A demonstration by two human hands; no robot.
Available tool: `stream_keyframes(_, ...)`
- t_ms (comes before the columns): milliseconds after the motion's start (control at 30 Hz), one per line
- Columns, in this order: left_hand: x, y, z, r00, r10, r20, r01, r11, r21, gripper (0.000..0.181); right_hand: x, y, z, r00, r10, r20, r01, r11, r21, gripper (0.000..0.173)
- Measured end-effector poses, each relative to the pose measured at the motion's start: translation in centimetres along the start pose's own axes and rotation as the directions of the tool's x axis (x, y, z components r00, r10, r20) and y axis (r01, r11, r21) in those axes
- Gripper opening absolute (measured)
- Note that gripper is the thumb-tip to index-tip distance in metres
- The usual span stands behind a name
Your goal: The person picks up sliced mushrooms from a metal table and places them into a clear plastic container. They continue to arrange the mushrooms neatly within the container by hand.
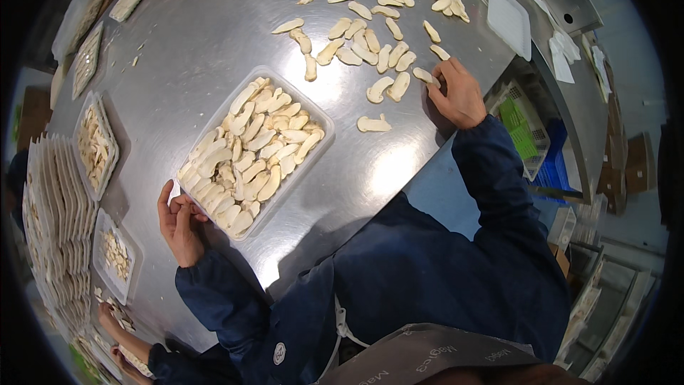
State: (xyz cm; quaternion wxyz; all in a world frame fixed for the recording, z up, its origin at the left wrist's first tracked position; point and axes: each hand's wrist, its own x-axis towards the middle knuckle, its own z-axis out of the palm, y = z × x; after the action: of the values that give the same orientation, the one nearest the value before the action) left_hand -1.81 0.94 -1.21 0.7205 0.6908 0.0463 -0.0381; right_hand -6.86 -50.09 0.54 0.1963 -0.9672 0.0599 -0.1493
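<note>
Pale mushroom slices fill a translucent plastic tray on the steel table. My left hand is at the tray's lower left corner, fingers bent near its rim; whether it grips the tray is unclear. On the right, my right hand has its thumb and fingertips on one mushroom slice, at the near side of a loose spread of slices. One slice lies apart, between the spread and the tray. A small heap of slices lies farther back at the right.
A white empty tray lies at the table's right edge. Stacked filled trays stand at the left, beside trays of smaller pieces. A co-worker's hand is at lower left. Crates sit below the table at right.
</note>
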Motion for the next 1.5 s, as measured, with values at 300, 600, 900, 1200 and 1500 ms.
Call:
stream_keyframes(300,-0.2,0.2,0.2,0.999,0.002,-0.033,0.0,0.999,0.042,0.045,1.0,0.0,0.2,0.999,0.021,-0.029,-0.02,1.0,0.012,0.017)
stream_keyframes(600,-0.6,1.2,0.4,0.997,-0.042,-0.066,0.042,0.999,0.003,0.045,4.8,-17.9,4.5,0.764,-0.638,-0.102,0.632,0.705,0.323,0.018)
stream_keyframes(900,-0.8,1.6,1.0,0.995,-0.081,-0.064,0.079,0.997,-0.025,0.045,5.3,-25.6,11.0,0.586,-0.81,-0.004,0.742,0.535,0.403,0.022)
stream_keyframes(1200,-0.7,1.6,0.9,0.993,-0.094,-0.076,0.092,0.995,-0.033,0.047,5.1,-26.4,12.5,0.582,-0.812,0.043,0.744,0.553,0.376,0.022)
stream_keyframes(1500,-0.6,1.7,1.0,0.993,-0.092,-0.073,0.09,0.995,-0.04,0.049,5.3,-26.3,12.8,0.568,-0.823,-0.02,0.771,0.524,0.361,0.017)
